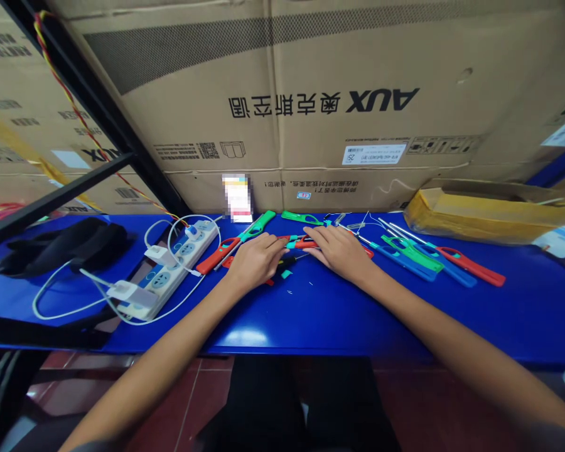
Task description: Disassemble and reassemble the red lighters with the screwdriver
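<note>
Both hands are close together over the blue table, around red lighter parts (306, 241) with teal pieces. My left hand (258, 260) is closed on a red part at its fingertips. My right hand (336, 250) is bent over the right end of the red parts, its fingers pressed on them. Left of my left hand lie a red lighter (213, 257) and a green lighter (265, 221). Another green part (301, 218) lies behind the hands. Several long-nosed lighters, including a red one (473, 265) and a blue one (405, 262), lie to the right.
A white power strip (183, 257) with plugged chargers and cables stands at the left, beside black cloth (66, 248). A lit phone (238, 199) leans on the big cardboard box (311, 56). An open, taped carton (489, 216) sits at the back right.
</note>
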`<state>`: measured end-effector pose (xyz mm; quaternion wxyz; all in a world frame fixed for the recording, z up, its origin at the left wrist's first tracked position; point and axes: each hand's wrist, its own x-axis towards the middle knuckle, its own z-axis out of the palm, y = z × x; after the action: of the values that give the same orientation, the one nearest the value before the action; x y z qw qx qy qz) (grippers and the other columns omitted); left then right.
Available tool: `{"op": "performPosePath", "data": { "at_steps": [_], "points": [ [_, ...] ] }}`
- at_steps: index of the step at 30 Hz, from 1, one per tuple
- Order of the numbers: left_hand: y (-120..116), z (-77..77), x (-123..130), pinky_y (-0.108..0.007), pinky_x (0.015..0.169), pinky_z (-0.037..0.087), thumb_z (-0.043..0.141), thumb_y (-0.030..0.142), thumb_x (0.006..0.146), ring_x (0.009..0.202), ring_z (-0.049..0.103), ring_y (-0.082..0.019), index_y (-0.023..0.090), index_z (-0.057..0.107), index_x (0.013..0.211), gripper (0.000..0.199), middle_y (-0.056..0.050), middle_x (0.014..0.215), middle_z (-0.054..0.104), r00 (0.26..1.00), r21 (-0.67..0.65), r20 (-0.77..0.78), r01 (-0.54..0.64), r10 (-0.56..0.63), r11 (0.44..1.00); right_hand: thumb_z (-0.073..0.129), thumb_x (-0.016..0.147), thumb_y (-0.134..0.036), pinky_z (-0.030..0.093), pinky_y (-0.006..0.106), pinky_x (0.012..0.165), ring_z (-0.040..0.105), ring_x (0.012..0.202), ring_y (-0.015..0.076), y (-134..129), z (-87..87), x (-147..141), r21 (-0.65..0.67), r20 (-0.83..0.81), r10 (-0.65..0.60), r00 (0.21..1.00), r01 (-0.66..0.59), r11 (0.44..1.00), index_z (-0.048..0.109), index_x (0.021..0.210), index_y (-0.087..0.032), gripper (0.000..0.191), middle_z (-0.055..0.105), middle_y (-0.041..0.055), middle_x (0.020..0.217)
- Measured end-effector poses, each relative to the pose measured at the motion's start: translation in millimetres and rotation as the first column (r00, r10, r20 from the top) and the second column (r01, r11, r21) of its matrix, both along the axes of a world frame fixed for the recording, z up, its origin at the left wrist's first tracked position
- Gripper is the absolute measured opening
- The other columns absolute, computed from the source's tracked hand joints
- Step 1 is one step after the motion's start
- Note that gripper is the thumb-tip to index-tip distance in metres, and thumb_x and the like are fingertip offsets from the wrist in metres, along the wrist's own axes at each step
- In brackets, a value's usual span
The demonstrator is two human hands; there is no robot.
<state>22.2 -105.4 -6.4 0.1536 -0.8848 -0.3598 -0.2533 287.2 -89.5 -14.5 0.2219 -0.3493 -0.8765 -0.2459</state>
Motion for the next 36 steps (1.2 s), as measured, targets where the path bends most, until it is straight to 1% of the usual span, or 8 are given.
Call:
{"op": "performPosePath", "data": {
  "at_steps": [2, 5, 13, 18, 25, 28, 31, 36],
  "points": [
    [0, 3.5, -2, -0.035, 0.072, 0.055, 0.051, 0.024, 0.112, 0.086, 0.068, -0.023, 0.013, 0.072, 0.125, 0.027, -0.009, 0.095, 0.073, 1.0, -0.004, -0.013, 0.025, -0.025, 1.0, 0.047, 0.115, -0.044, 0.052, 0.04, 0.087, 0.071, 0.099, 0.0266, 1, -1.1, 1, 0.006, 0.016, 0.03, 0.999, -0.03, 1.0, 0.069, 0.135, -0.008, 0.046, 0.08, 0.0166, 0.119],
    [-1, 5.3, -2, -0.036, 0.074, 0.056, 0.049, 0.022, 0.112, 0.086, 0.067, -0.023, 0.013, 0.073, 0.12, 0.027, -0.01, 0.097, 0.074, 0.998, -0.026, -0.017, 0.052, -0.053, 0.998, 0.044, 0.117, -0.041, 0.053, 0.037, 0.084, 0.073, 0.098, 0.0239, 0, -7.4, 2, 0.006, 0.052, 0.059, 0.997, -0.06, 0.998, 0.071, 0.133, -0.011, 0.043, 0.081, 0.0132, 0.118],
    [1, 0.8, 2, -0.036, 0.073, 0.055, 0.047, 0.019, 0.11, 0.085, 0.067, -0.024, 0.012, 0.074, 0.116, 0.028, -0.011, 0.096, 0.075, 0.995, -0.09, 0.037, 0.093, -0.09, 0.992, 0.045, 0.116, -0.032, 0.049, 0.032, 0.067, 0.075, 0.089, 0.0204, -7, -11.3, -1, -0.067, 0.079, 0.022, 0.997, -0.017, 0.998, 0.073, 0.128, -0.014, 0.035, 0.083, 0.0104, 0.104],
    [1, 0.1, 3, -0.036, 0.07, 0.053, 0.046, 0.017, 0.109, 0.081, 0.064, -0.024, 0.012, 0.074, 0.111, 0.028, -0.011, 0.091, 0.073, 0.995, -0.062, 0.027, 0.095, -0.094, 0.994, 0.044, 0.115, -0.027, 0.049, 0.032, 0.067, 0.076, 0.09, 0.0209, -10, -12.1, -2, -0.059, 0.066, 0.038, 0.997, -0.034, 0.998, 0.071, 0.129, -0.012, 0.034, 0.083, 0.01, 0.105],
    [0, -0.9, 6, -0.037, 0.075, 0.055, 0.046, 0.02, 0.11, 0.085, 0.067, -0.024, 0.013, 0.071, 0.112, 0.025, -0.011, 0.095, 0.073, 0.996, -0.066, 0.036, 0.085, -0.082, 0.994, 0.043, 0.115, -0.026, 0.049, 0.032, 0.066, 0.077, 0.089, 0.0212, -12, -7.1, -4, -0.05, 0.08, 0.038, 0.996, -0.034, 0.998, 0.071, 0.128, -0.012, 0.034, 0.083, 0.0107, 0.105],
    [1, -5.1, 7, -0.035, 0.075, 0.056, 0.046, 0.024, 0.113, 0.09, 0.071, -0.024, 0.013, 0.068, 0.117, 0.025, -0.01, 0.099, 0.073, 0.993, -0.078, -0.027, 0.116, -0.119, 0.99, 0.045, 0.115, -0.025, 0.049, 0.033, 0.066, 0.076, 0.085, 0.0214, -14, -4.1, -6, -0.041, 0.117, 0.057, 0.991, -0.053, 0.998, 0.072, 0.127, -0.012, 0.032, 0.082, 0.0092, 0.1],
    [2, -6.6, 7, -0.034, 0.069, 0.055, 0.042, 0.024, 0.114, 0.088, 0.073, -0.023, 0.013, 0.066, 0.121, 0.027, -0.01, 0.101, 0.074, 0.986, -0.039, -0.107, 0.127, -0.13, 0.991, 0.045, 0.115, -0.025, 0.048, 0.032, 0.066, 0.076, 0.084, 0.0208, -16, -2.0, -7, -0.03, 0.118, 0.061, 0.991, -0.058, 0.998, 0.072, 0.126, -0.013, 0.031, 0.082, 0.0092, 0.099],
    [1, 1.1, 3, -0.034, 0.065, 0.054, 0.046, 0.027, 0.114, 0.084, 0.074, -0.024, 0.015, 0.068, 0.11, 0.025, -0.009, 0.098, 0.075, 0.988, -0.058, -0.114, 0.102, -0.108, 0.993, 0.044, 0.116, -0.029, 0.049, 0.032, 0.067, 0.076, 0.086, 0.0208, -16, -0.7, -7, -0.038, 0.082, 0.077, 0.994, -0.074, 0.997, 0.073, 0.121, -0.014, 0.033, 0.083, 0.0091, 0.102]
  ]
}}
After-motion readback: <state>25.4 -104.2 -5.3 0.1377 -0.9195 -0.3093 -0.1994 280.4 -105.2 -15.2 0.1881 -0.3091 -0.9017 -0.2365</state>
